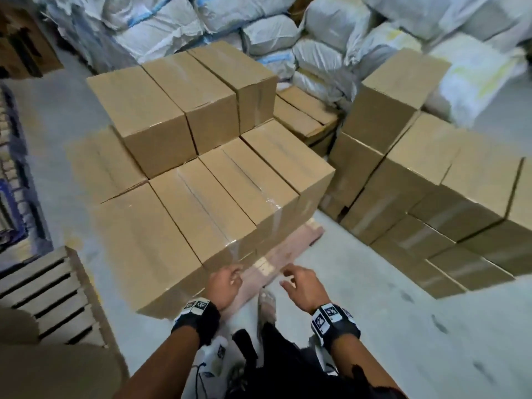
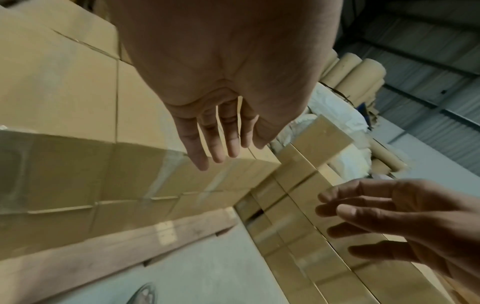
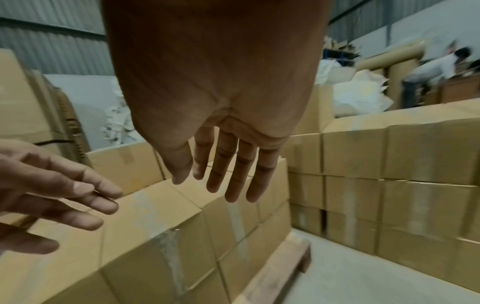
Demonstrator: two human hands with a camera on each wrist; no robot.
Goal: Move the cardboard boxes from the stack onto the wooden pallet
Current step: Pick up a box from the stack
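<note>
Brown taped cardboard boxes [image 1: 201, 203] stand in rows on the wooden pallet [image 1: 276, 254], with a higher tier [image 1: 178, 102] behind. The source stack of boxes [image 1: 431, 180] rises to the right across a strip of floor. My left hand [image 1: 227, 283] hovers with relaxed fingers just beside the near corner of the front box row, holding nothing; from the left wrist its fingers [image 2: 215, 144] spread toward the box edge. My right hand [image 1: 302, 286] hangs empty over the floor in front of the pallet, and its fingers [image 3: 228, 174] are straight in the right wrist view.
White woven sacks [image 1: 218, 21] are piled behind both box groups. A slatted cardboard bundle [image 1: 51, 292] lies at the near left. Grey concrete floor [image 1: 359, 283] runs between pallet and stack. A person in a white shirt [image 3: 436, 72] bends over far off.
</note>
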